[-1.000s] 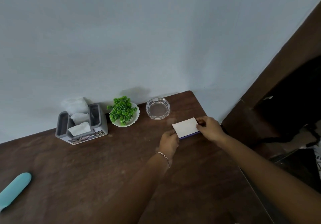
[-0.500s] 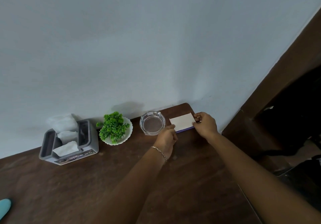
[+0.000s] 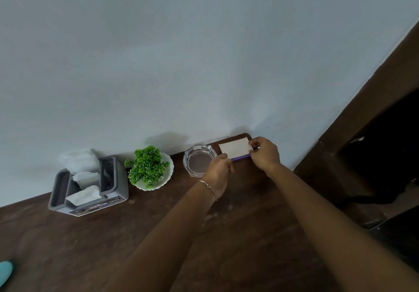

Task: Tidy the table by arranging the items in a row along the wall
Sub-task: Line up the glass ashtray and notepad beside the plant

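Since second ago, we carry card [image 3: 235, 151] from mid-table to far right corner by wall. Left hand [image 3: 219, 171] pinches its near-left corner, right hand [image 3: 264, 153] its right end. Long axis parallels wall, beside ashtray [image 3: 199, 160].

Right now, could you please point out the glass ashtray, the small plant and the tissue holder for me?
glass ashtray [image 3: 197, 160], head view, centre of its clear base.
small plant [image 3: 147, 166], head view, middle of the green leaves.
tissue holder [image 3: 116, 184], head view, grey right side wall.
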The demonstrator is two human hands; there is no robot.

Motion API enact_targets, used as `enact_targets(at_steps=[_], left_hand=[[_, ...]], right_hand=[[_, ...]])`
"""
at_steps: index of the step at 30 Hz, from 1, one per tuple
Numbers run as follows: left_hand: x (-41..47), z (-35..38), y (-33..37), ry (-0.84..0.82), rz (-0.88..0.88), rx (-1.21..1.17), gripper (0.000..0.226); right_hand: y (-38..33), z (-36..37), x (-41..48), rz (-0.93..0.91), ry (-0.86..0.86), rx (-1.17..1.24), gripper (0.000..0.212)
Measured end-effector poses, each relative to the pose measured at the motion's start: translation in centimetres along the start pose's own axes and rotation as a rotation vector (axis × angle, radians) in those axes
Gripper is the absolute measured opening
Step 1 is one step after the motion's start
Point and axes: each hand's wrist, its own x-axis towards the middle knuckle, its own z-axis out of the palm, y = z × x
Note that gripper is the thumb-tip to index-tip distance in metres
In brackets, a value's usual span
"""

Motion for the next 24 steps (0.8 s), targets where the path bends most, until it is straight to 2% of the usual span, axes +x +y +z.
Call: enact_targets(at_steps=[2, 4, 5, 9, 14, 17, 20, 24], left_hand=[[-0.3, -0.2, -0.1, -0.011, -0.007, 0.021, 0.049], [-1.3, -0.5, -0.1, -0.029, 0.000, 0.023, 0.026], [-1.8, -0.6, -0.2, -0.033, 0.001, 0.024, 0.025], [-3.8, -1.1, -1.4, -0.091, -0.003, 0.004, 0.031], [-8.0, -1.4, -3.1, -0.164, -0.010, 0.083, 0.036], [-10.7, -1.8, -4.2, -0.281, 0.017, 0.109, 0.040], [-12.9, -2.1, -6.1, -0.348, 0.019, 0.175, 0.051], [-16.3, -2.3, -9.3, -0.423, 0.025, 0.197, 0.039]], right_hand=[[-0.2, -0.3, -0.1, -0.009, -0.033, -0.021, 0.032], [-0.4, -1.0, -0.4, -0.017, -0.063, -0.041, 0.035], [-0.5, -1.4, -0.7, -0.013, -0.075, -0.048, 0.037], [-0.2, -3.1, -2.9, 0.012, -0.157, -0.013, 0.038], [1.1, -5.9, -8.8, 0.025, -0.259, 0.101, 0.025], [1.8, -7.7, -12.7, 0.088, -0.356, 0.148, 0.024], [2.7, -9.4, -16.7, 0.129, -0.382, 0.210, 0.025], [4.9, -10.6, -22.9, 0.191, -0.362, 0.276, 0.023]])
